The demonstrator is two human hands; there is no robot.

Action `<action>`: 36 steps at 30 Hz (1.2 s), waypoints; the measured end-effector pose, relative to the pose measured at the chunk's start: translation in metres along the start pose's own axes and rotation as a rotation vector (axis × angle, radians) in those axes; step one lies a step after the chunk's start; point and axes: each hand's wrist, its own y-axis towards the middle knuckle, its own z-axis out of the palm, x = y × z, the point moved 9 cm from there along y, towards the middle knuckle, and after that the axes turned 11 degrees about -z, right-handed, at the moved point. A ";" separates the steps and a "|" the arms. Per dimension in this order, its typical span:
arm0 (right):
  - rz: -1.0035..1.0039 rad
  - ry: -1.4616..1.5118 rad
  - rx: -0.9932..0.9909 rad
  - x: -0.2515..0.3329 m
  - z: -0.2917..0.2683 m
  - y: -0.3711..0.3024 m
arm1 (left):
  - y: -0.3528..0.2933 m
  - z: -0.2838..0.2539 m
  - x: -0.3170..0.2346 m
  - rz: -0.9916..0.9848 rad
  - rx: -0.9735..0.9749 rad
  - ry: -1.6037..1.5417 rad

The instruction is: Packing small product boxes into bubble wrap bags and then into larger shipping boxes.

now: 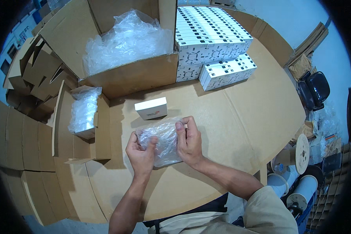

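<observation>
Clear plastic wrapping (165, 146): left hand (141, 154) and right hand (190, 144) clamping fingers (181, 132) on opposite sides; white carton (151, 107) resting beyond.

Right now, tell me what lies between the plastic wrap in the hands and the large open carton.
In the head view, a small white box sits on the tabletop between the plastic wrap and large carton.

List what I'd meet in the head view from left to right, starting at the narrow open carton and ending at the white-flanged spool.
Narrow open carton, left hand, clear plastic wrap, right hand, short row of white boxes, white-flanged spool.
</observation>
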 end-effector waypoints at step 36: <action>0.062 0.248 0.033 0.002 0.010 0.002 | 0.000 -0.010 -0.019 0.203 -0.143 0.220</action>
